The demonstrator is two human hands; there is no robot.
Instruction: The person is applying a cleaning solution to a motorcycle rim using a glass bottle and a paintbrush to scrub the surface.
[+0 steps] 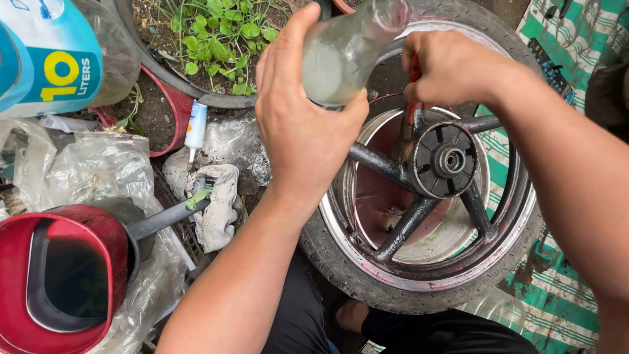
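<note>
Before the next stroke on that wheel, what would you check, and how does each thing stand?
1. Left hand grips the clear bottle firmly: ok.
2. Bottle tilted toward the wheel: ok; whether liquid is flowing: cannot tell.
3. Right hand holds the red-handled brush, bristles on a spoke near the black hub: ok.
4. Wheel lies flat and steady on the ground: looks ok.
5. Red bucket of dark liquid stands apart from the wheel, at lower left: ok.
6. Rim clean of grime: not ok, reddish dirt shows along its edge.
</note>
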